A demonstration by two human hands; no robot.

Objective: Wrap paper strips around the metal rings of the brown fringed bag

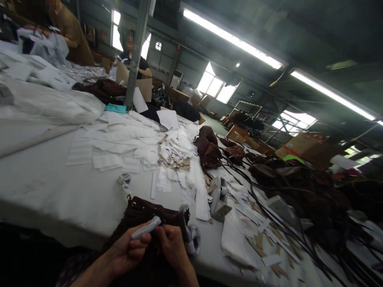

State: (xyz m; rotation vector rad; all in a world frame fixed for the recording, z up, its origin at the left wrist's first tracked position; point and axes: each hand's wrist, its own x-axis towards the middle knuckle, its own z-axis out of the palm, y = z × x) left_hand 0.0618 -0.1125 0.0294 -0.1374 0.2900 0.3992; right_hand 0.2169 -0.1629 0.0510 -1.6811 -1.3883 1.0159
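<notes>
I noted both hands pressed together, left hand (128, 249) pinching a white strip (146, 228), right hand (172, 243) gripping the brown bag (143, 213) at the desk (60, 187) edge, apparently steadying it.

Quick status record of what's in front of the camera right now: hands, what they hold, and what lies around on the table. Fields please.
left hand: grips a small pale tool, closed around it
right hand: pinches the dark brown bag at its upper edge
dark brown bag: at the table's near edge, under both hands
table: pale cover
paper slips: white, spread mid-table
card tags: tan, loose heap
tagging gun: grey, right of the hands
brown bags: piled further right, straps trailing
people: two at the far end
</notes>
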